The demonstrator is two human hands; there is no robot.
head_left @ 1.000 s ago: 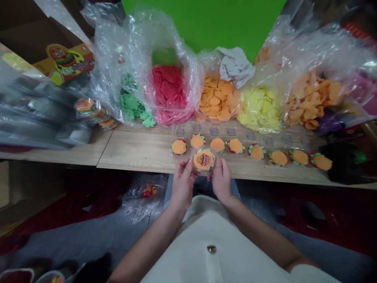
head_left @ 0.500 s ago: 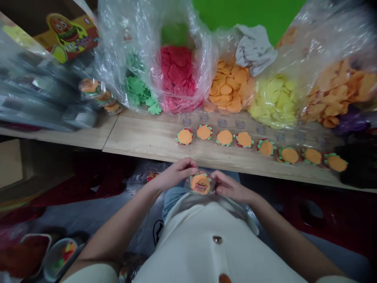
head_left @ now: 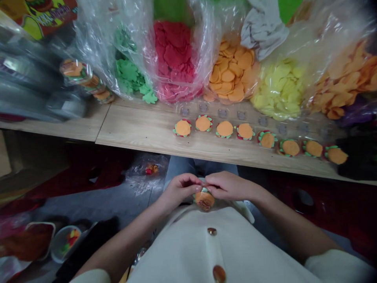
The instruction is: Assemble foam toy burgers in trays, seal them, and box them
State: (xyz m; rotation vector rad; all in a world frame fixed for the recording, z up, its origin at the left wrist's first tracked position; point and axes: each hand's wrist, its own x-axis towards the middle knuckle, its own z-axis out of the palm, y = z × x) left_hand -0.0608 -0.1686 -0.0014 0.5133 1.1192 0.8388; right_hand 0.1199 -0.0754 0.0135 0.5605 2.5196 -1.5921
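Close to my shirt front, below the table edge, I hold a clear plastic box with a toy burger (head_left: 204,199) inside. A printed label marks the burger's orange top. My left hand (head_left: 183,188) pinches the box's upper left edge between thumb and fingers. From the other side, my right hand (head_left: 225,185) grips the upper right edge, its fingertips nearly meeting the left ones. On the table, a row of open clear boxes holds unlabelled toy burgers, the leftmost burger (head_left: 182,128) nearest my left hand.
Along the back of the wooden table (head_left: 132,133) stand plastic bags of green pieces (head_left: 131,76), red pieces (head_left: 173,59), orange discs (head_left: 231,72) and yellow pieces (head_left: 278,88). Packed burgers (head_left: 88,80) are stacked at left. A tub (head_left: 65,243) of scraps sits on the floor.
Both hands have come closer together at the box's upper edge, the right one moving left. The boxed burger now sits lower and tilted. The camera view has shifted downward.
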